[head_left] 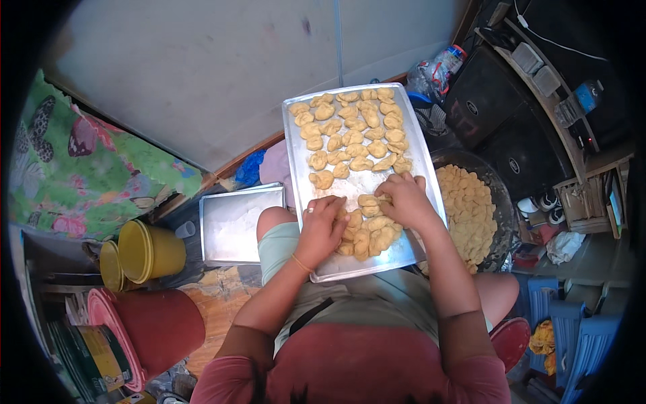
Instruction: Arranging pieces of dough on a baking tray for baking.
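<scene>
A metal baking tray (428, 176) lies across my lap and knees. Rows of flattened, twisted dough pieces (353, 137) cover its far part. A heap of similar dough pieces (367, 237) sits at its near end. My left hand (323, 229) is at the heap's left side, its fingers bent round a piece of dough that is mostly hidden. At the heap's upper right, the fingers of my right hand (407, 200) curl in against a dough piece; their tips are partly hidden.
A wide round pan (503, 202) piled with dough stands at my right. On the left are a second metal tray (232, 261), a yellow bucket (161, 250) and a red bucket (168, 330). Black speakers (518, 155) and blue plastic stools (568, 323) stand farther right.
</scene>
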`<state>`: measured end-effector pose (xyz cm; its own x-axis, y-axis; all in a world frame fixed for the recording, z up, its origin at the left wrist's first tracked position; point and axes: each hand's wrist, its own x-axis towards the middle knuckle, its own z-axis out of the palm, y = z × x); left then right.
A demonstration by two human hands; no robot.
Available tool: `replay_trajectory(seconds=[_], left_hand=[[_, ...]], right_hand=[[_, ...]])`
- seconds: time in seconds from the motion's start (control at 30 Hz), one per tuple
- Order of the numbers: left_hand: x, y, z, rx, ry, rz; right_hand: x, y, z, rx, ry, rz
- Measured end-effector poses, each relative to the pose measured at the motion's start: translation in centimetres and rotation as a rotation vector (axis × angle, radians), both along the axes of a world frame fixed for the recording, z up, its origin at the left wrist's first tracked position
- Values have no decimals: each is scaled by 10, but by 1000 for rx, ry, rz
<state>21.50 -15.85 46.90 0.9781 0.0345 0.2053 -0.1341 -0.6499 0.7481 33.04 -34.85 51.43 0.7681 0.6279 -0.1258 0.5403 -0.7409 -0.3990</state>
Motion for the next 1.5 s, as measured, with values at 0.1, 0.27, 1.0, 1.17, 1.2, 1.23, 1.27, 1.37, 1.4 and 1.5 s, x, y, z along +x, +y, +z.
replay_trajectory(seconds=[0.1, 0.27, 1.0, 1.17, 1.2, 1.23, 1.27, 1.37, 1.4, 1.5], left_hand=[[14, 9, 10, 152, 55, -12], [30, 30, 3, 4, 60, 15], [22, 43, -2, 301, -25, 128], [20, 44, 8, 130, 120, 218], [19, 43, 11, 41, 107, 232], [18, 43, 15, -47, 94, 244], [20, 39, 20, -47, 96, 243], [38, 25, 27, -186, 15, 175], [45, 21, 27, -253, -1, 149], [60, 0, 35, -296, -82, 56]], right_hand=[[2, 13, -2, 40, -52, -16], [20, 26, -14, 14, 174, 193], [13, 15, -26, 605, 240, -195], [26, 16, -33, 946, 376, -308], [27, 13, -31, 966, 376, -343], [26, 12, -26, 987, 376, -380], [27, 9, -27, 987, 376, -381], [28, 4, -21, 888, 159, -410], [26, 2, -15, 927, 307, -472], [25, -6, -13, 1066, 588, -585]])
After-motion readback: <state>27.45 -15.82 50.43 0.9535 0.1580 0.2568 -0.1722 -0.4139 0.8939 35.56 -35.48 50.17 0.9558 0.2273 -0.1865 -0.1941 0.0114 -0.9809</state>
